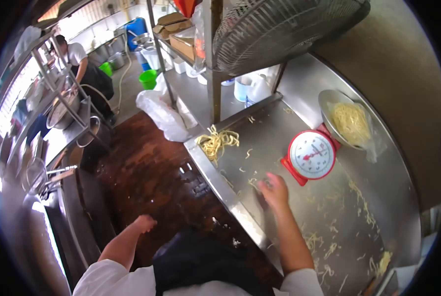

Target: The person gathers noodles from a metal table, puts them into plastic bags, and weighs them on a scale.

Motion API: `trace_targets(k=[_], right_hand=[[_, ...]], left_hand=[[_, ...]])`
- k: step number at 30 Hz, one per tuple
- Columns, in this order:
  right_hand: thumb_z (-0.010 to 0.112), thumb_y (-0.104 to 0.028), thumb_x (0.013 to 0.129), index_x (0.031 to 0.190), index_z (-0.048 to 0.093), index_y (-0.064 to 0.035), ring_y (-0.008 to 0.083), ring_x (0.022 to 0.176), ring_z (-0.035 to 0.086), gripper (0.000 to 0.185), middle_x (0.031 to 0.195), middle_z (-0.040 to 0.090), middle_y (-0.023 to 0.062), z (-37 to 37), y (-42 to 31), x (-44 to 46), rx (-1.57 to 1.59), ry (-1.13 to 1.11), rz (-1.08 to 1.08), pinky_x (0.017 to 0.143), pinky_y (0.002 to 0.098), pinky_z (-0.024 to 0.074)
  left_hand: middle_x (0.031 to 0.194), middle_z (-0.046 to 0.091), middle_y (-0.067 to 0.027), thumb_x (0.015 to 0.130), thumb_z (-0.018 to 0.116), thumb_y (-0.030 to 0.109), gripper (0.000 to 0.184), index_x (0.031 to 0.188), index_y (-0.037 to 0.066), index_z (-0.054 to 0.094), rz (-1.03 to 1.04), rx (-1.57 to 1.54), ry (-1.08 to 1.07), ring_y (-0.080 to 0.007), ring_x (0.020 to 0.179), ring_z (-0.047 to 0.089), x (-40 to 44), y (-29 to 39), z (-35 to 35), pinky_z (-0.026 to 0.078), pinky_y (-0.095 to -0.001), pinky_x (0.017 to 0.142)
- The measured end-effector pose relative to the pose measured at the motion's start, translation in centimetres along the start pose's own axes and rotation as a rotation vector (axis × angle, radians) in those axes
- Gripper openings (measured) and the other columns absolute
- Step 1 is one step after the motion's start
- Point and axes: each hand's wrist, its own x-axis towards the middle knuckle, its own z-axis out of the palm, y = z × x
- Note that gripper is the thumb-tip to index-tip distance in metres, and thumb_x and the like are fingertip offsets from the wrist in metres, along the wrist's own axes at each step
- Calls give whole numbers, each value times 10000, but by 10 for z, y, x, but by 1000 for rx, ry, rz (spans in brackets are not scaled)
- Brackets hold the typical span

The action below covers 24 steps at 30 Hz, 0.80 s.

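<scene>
My right hand (275, 191) is over the steel work table, its fingers pointing down toward small noodle scraps (253, 183). The fingers look slightly apart, and I see nothing held in them. My left hand (145, 223) hangs above the brown tiled floor, fingers curled in, with nothing visible in it. Beyond the right hand stands a red scale (312, 154) with a round white dial. On its tilted metal pan rests a clear plastic bag of noodles (351, 123). A tangle of noodles (217, 143) lies at the table's left corner, and loose strands (331, 249) are strewn across the surface.
A large fan (284, 34) hangs over the table's far end beside a metal post (214, 64). White plastic bags (162, 113) droop from the shelf. On the left, a co-worker (84, 66) leans over a big metal bowl (63, 111). A green bucket (148, 79) stands farther back.
</scene>
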Motion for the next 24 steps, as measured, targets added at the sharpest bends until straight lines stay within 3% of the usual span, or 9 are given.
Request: trace_targets(k=[4,8,11,12,15,16,17,19,24], right_hand=[[733,-377,690,1212,496,-29,345,1135,486,670,1213,514,197,90,-69,52,-175,-20,-116,949,404,408],[729,-514,649,1310,407,-29,383,1279,337,881,1394,325,248,152,-84,117,-342,10,77,1042,398,319],[739,-549,608,1324,404,-33,342,1351,217,944,1458,225,209,175,-73,162,-210,-14,412,1052,461,300],[720,-480,663,1236,492,-25,359,1251,372,766,1333,407,224,188,-69,163,-279,80,328,998,457,353],[672,-385,735,1023,601,-18,361,1057,511,472,1096,560,204,216,-66,150,-268,-13,10,903,457,401],[640,-259,769,810,607,-25,348,894,553,240,892,592,161,220,-75,128,-363,81,-195,810,444,430],[646,-238,761,797,602,-30,346,892,554,216,896,592,158,217,-71,112,-314,79,-233,800,438,437],[657,-196,744,771,592,-38,343,887,557,172,905,592,152,208,-63,82,-223,85,-328,779,426,451],[687,-171,687,795,602,-54,324,842,571,181,859,599,143,90,-19,6,-408,87,-164,725,413,473]], left_hand=[[674,614,-30,815,611,249,207,867,52,650,267,-612,273,-101,562,565,6,14,-58,444,-264,462],[675,610,-20,803,645,228,198,866,41,652,318,-630,247,-99,580,562,14,-28,-75,458,-267,515],[691,627,-44,797,655,265,249,914,45,658,211,-505,263,-131,608,589,0,-80,-54,483,-292,574],[709,637,-58,809,629,302,265,927,67,666,170,-390,224,-146,619,602,6,-105,-41,493,-308,589],[720,654,-77,827,550,421,326,897,134,689,199,56,109,-187,622,627,8,-174,-5,516,-348,623],[714,652,-77,825,546,421,326,866,128,684,216,72,31,-190,613,625,4,-178,-2,517,-345,611],[708,650,-76,823,542,421,329,834,122,680,234,85,-47,-193,604,623,0,-181,1,518,-341,598],[699,643,-73,812,568,397,314,822,100,670,-111,73,-218,-186,595,617,-17,-141,-7,511,-330,571],[721,640,-67,785,624,341,300,857,53,663,-22,-481,39,-153,593,600,13,-125,-10,493,-299,538]])
